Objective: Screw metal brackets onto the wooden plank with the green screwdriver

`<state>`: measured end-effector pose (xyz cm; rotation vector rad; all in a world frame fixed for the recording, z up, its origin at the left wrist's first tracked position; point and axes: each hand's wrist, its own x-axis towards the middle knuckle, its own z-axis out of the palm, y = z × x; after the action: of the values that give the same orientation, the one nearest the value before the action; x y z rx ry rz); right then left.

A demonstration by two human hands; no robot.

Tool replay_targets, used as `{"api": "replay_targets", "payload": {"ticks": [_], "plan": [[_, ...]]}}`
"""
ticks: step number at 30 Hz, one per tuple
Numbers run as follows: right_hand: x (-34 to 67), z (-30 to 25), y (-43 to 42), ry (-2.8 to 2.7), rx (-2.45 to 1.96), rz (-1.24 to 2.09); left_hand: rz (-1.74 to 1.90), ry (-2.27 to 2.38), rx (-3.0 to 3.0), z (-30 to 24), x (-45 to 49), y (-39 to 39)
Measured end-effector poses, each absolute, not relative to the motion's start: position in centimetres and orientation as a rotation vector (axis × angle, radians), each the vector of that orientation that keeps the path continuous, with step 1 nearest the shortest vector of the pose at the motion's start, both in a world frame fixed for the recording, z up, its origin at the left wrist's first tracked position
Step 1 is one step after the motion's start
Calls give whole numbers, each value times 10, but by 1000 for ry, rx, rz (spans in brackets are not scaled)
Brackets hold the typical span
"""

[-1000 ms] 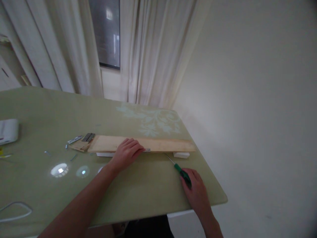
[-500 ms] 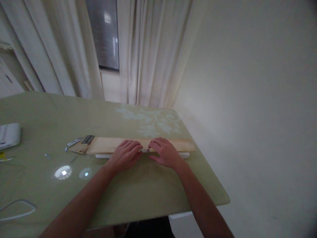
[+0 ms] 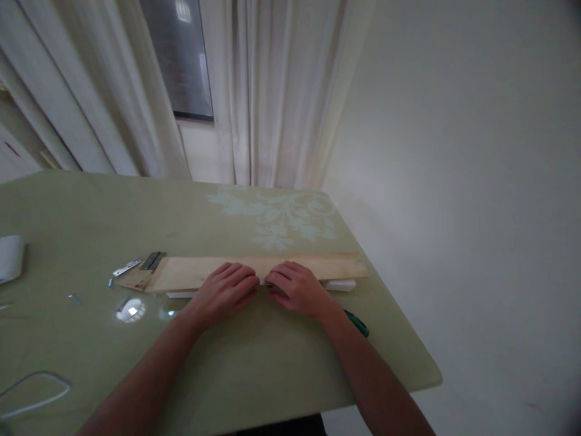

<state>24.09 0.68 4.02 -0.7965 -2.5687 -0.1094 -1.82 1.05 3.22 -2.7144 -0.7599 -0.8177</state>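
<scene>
Wooden board [image 3: 184,272]: long axis left-right. My left hand [image 3: 227,292], right hand [image 3: 297,289] at board's near edge, small pale piece [image 3: 262,281] between, equally near both; whether clamped, can't tell.

A pale wall [image 3: 458,181] is filling the right of the frame. Cream curtains [image 3: 281,91] are hanging across the upper left and top centre, flanking a dark window [image 3: 179,66]. A green counter [image 3: 272,363] is spanning the lower half, bearing a whitish floral pattern [image 3: 288,213] near centre and reflecting bright light [image 3: 131,310] at lower left. White furniture [image 3: 16,160] is showing at the left edge.
</scene>
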Motion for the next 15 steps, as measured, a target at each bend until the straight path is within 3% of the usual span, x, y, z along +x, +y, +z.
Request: {"api": "replay_targets", "payload": {"ticks": [15], "plan": [[240, 37, 8, -2536, -779, -81, -816, -742, -2716, 34, -15, 6]]}}
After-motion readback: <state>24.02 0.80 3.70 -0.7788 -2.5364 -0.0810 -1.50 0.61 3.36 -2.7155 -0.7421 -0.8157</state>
